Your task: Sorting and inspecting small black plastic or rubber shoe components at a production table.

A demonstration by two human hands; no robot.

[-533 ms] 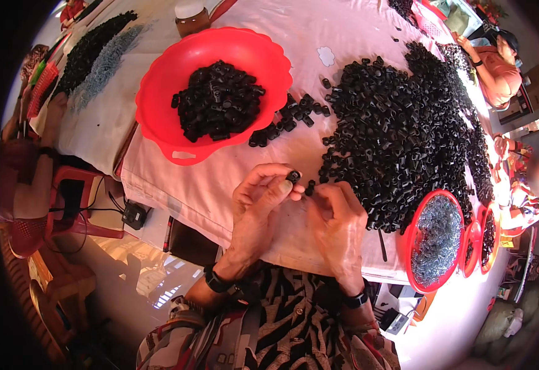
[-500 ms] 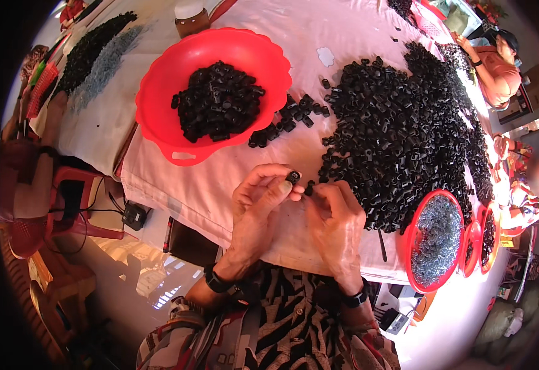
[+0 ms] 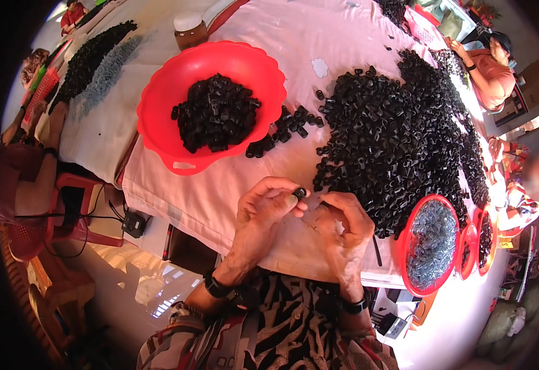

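Observation:
My left hand (image 3: pixel 260 213) pinches a small black plastic part (image 3: pixel 300 193), rounded and hollow-looking, between thumb and forefinger above the front of the pink-clothed table (image 3: pixel 288 250). Just to its right, my right hand (image 3: pixel 346 231) is closed in a pinch; a dark bit shows at its fingertips, mostly hidden, seemingly another such part. Beyond my left hand sits a red scalloped bowl (image 3: pixel 158 123) with a heap of black parts (image 3: pixel 217 114) in it. Several loose parts (image 3: pixel 291 123) lie beside the bowl. A large pile of the same parts (image 3: pixel 386 135) spreads to the right of my hands.
At the right edge stand a red basin (image 3: pixel 403 265) of clear bluish pieces (image 3: pixel 431 246) and smaller red containers (image 3: pixel 467 271). A dark thin stick (image 3: pixel 377 251) lies by the pile. A white-lidded jar (image 3: pixel 190 32) stands behind the bowl. Other people sit around the tables.
My hands sit slightly lower in the picture and a little farther apart. The black part at my right fingertips, plain before, is now mostly hidden. My left hand keeps its part.

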